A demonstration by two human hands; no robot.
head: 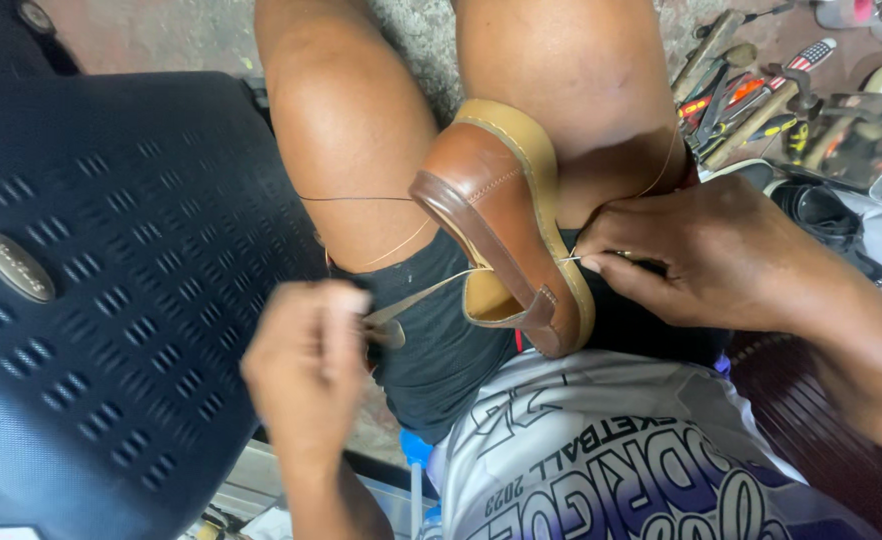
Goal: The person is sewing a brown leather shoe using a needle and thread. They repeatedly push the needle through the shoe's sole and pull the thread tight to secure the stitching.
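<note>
A brown leather slip-on shoe with a tan rubber sole sits wedged between the person's bare thighs, sole edge turned to the right, its long axis running from the toe up near the knees down to the heel at the lap. The right hand is the nearer one, fingertips pinched shut at the sole's welt on what looks like a thin needle or awl, too small to tell. The left hand, blurred, is closed around a pale waxed thread drawn taut from inside the shoe's opening out to the left. Black mesh shorts lie beneath; a dark perforated plastic chair seat stands left, a heap of screwdrivers and hand tools upper right.
</note>
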